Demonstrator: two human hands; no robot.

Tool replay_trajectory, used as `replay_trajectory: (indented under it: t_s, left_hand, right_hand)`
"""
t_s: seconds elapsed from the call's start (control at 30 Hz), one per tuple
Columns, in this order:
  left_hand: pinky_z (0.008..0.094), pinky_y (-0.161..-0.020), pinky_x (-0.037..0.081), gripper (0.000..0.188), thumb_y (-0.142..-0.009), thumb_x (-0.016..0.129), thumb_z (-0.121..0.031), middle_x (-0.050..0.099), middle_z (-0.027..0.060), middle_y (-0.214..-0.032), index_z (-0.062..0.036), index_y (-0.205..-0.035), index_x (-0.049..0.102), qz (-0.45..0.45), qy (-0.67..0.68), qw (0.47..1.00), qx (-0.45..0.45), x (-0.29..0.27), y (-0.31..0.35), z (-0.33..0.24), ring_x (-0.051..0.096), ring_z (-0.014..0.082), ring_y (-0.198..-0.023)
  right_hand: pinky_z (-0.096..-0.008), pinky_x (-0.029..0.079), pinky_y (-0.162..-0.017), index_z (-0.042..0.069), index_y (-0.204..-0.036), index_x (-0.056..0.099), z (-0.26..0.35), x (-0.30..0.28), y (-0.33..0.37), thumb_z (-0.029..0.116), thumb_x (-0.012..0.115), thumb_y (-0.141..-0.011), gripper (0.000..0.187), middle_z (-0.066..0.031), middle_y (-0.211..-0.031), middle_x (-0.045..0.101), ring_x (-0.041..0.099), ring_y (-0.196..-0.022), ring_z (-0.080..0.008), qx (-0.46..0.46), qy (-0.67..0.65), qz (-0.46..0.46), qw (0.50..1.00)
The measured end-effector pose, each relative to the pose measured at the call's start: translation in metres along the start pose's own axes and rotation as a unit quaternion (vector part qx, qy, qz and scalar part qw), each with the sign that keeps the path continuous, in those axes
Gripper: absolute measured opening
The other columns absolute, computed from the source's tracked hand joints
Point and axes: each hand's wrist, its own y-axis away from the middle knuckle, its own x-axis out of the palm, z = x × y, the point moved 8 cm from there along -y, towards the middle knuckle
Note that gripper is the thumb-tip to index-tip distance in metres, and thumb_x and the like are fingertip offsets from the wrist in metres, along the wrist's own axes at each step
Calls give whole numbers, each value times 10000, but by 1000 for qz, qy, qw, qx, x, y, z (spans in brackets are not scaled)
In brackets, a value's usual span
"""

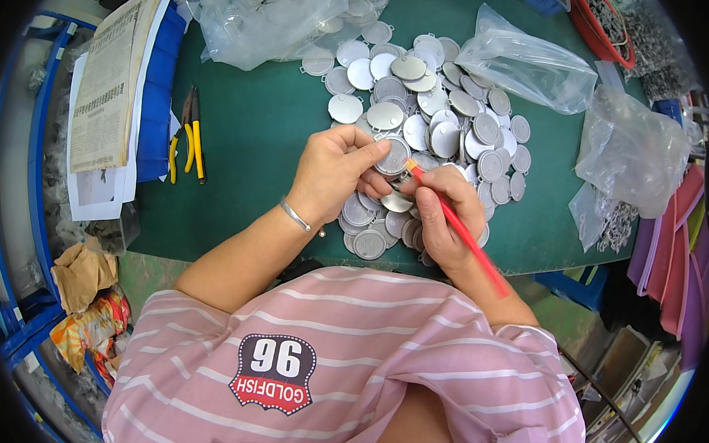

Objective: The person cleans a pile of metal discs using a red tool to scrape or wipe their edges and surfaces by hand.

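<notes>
The left hand (337, 168) pinches a textured gray metal disc (396, 157), thumb on top; the right hand (447, 242) wraps a slim red stick (473, 248), yellow tip at the disc's right edge. Loose discs (446, 139) surround the grip. Steady pinch, light tip pressure seem best.

A fisheye camera on the wearer's head looks steeply down over the pink, white-striped cloth shirt (354, 358) onto the dark green, flat-topped table (245, 123). The bare left hand (335, 165) and bare right hand (464, 204) sit close, near mid-picture; toward the dark rim, the blue shelf frame (32, 335) bends.
</notes>
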Motion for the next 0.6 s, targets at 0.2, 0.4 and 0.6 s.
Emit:
replay_trajectory:
  t_s: [0.2,0.4,0.6]
  left_hand:
    - [221,-448,486,200,-852,585,-175,592,89,-691,16,-812,545,52,40,996,-60,10,9,-9,615,172,-532]
    - [229,-502,493,182,-856,575,-159,609,92,-734,23,-868,579,37,-68,995,63,11,14,-32,614,141,-607]
    - [227,-523,496,175,-834,598,-125,614,87,-761,33,-909,584,81,-45,995,39,25,23,-28,607,140,-600]
  right_hand:
    - [-301,482,-635,28,-834,578,20,5,-24,-29,656,-715,153,-120,-810,626,606,-696,-250,-53,164,47,984]
    - [-202,466,-514,34,-893,503,-24,-13,-13,9,618,-797,152,-78,-761,602,569,-582,-105,317,-231,-87,916]
    - [-235,503,-539,26,-954,437,-20,-15,-9,97,520,-877,134,-142,-796,616,609,-629,-156,336,-285,-107,891]
